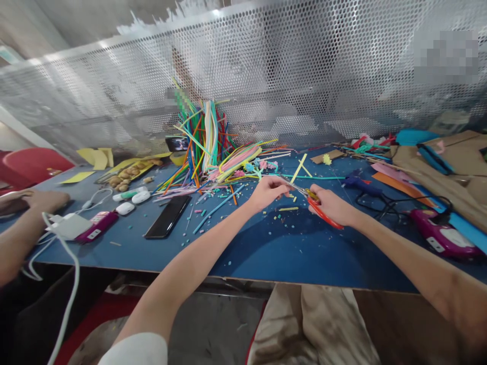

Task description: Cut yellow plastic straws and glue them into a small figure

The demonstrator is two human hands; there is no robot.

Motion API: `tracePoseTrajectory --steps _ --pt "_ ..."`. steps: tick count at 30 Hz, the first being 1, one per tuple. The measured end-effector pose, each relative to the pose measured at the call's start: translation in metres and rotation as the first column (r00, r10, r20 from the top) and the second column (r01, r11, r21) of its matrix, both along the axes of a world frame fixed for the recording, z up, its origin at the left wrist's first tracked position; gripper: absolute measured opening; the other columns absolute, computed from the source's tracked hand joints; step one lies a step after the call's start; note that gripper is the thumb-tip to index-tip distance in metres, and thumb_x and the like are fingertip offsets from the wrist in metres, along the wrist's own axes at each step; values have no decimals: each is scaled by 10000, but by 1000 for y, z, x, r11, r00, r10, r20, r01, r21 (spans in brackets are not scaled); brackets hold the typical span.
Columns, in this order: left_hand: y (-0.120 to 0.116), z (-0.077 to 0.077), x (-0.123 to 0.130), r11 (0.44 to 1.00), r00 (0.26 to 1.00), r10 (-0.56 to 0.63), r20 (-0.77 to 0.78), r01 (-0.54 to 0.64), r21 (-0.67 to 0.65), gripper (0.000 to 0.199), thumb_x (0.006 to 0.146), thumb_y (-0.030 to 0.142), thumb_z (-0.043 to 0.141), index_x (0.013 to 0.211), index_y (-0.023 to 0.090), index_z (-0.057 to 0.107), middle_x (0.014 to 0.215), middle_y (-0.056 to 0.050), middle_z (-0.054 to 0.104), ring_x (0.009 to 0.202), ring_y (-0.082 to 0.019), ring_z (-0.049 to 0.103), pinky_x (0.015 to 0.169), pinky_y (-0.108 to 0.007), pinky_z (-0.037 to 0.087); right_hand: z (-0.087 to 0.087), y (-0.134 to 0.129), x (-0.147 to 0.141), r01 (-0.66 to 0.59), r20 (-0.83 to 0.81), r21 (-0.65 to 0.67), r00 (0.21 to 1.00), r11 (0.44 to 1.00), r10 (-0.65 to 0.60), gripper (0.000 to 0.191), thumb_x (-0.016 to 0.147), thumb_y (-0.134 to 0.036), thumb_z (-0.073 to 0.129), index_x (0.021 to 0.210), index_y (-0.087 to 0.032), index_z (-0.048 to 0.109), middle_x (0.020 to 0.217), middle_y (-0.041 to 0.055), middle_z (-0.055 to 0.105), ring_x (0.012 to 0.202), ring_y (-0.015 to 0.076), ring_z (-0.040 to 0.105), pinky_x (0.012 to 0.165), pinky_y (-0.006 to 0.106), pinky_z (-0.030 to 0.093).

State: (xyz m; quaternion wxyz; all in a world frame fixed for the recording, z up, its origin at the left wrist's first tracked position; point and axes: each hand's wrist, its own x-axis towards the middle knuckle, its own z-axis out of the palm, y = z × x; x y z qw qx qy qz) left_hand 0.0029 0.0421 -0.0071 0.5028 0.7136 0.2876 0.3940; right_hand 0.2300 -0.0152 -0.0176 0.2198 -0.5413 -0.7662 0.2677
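Scissors [325, 216] were gripped in the right hand [335, 206] over the tabletop [266, 258], between its near and far edges. Their blades reached the left hand [267, 193], whose fingers curled; any pinch was unclear. Short yellow pieces [288, 209] lay nearby.

You have room to slide a hand along the near side of the flat blue table [304, 266], below the red-handled metal scissors [323, 214] in your right hand [333, 205]. On the left, the flat black phone [168, 217] is in the way, and past it a loopy white cord [72, 276] hangs over the edge. On the right, the thin black cord [384, 207] and the purple and white plastic power strip [443, 237] block you. Behind, bunched fuzzy colourful sticks [210, 137] and the tall silver metal screen with holes [258, 76] stop you.
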Motion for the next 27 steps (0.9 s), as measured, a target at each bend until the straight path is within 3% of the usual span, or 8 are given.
tracePoseTrajectory --steps 13,27 --pt "0 -3 -2 1000 1000 -14 -17 14 18 215 784 317 686 825 115 745 653 -26 666 519 -70 519 499 -194 404 9 -6 0 -96 18 -19 995 995 96 233 807 -266 511 808 -251 279 576 -71 471 482 125 447 502 253 318" --pt "-1 -1 -3 999 999 -15 -34 16 41 254 800 362 695 884 130 754 641 -17 655 506 -62 477 488 -193 361 -2 0 2 -76 -6 50 997 996 76 223 793 -291 508 787 -250 289 598 -73 468 506 118 415 513 253 294"
